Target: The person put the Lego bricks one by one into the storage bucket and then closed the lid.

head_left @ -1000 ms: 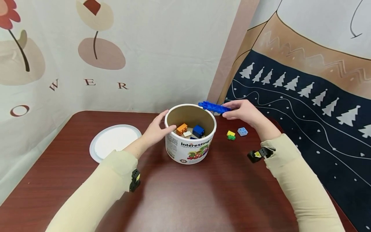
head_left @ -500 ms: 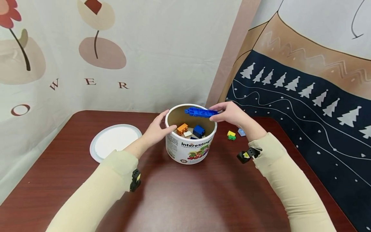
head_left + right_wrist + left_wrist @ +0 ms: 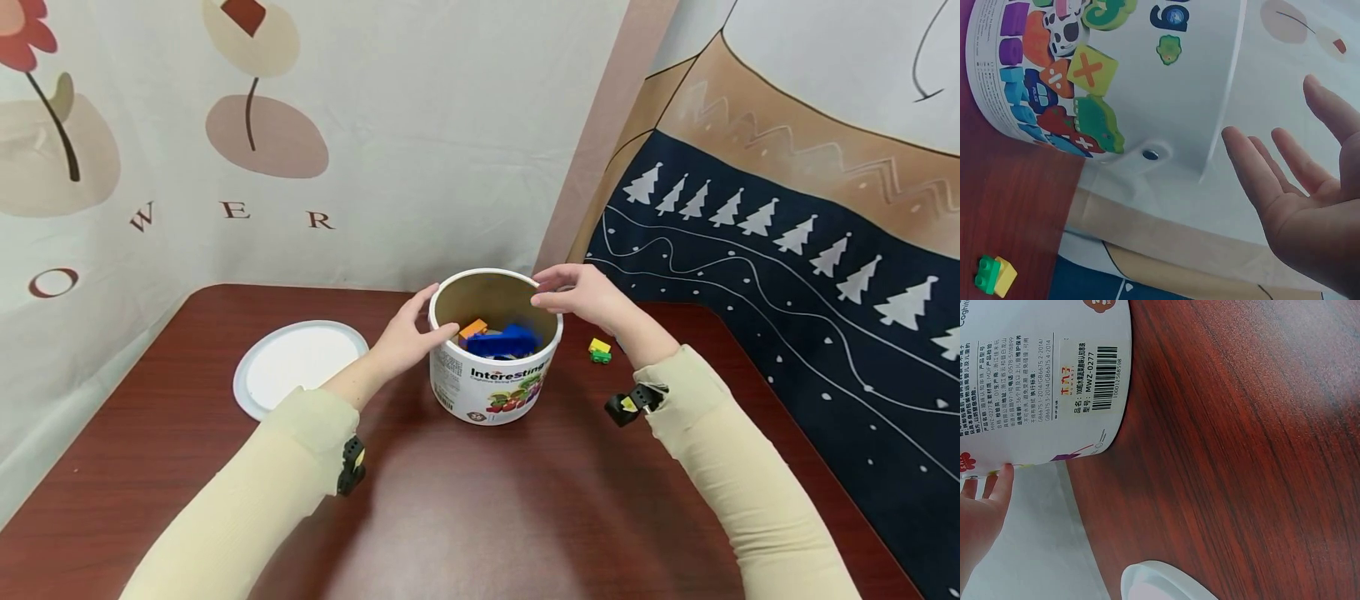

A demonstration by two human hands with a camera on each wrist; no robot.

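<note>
A white bucket with printed fruit and lettering stands upright on the table. My left hand holds it at the left side, thumb at the rim and fingers spread along the outer wall; the left wrist view shows fingertips against the printed side. Inside the bucket lie a long blue toy block piece and an orange block, with other pieces partly hidden beneath. My right hand hovers at the right rim, fingers extended and holding nothing. In the right wrist view that hand is apart from the bucket wall.
A white round lid lies left of the bucket on the dark red table. Yellow and green blocks sit to the right, and the right forearm mostly hides a light blue block. Printed curtains hang behind.
The right hand moved left over the bucket with the long blue piece and let it go; the piece now rests inside on the other blocks. The left hand has stayed at the rim.
</note>
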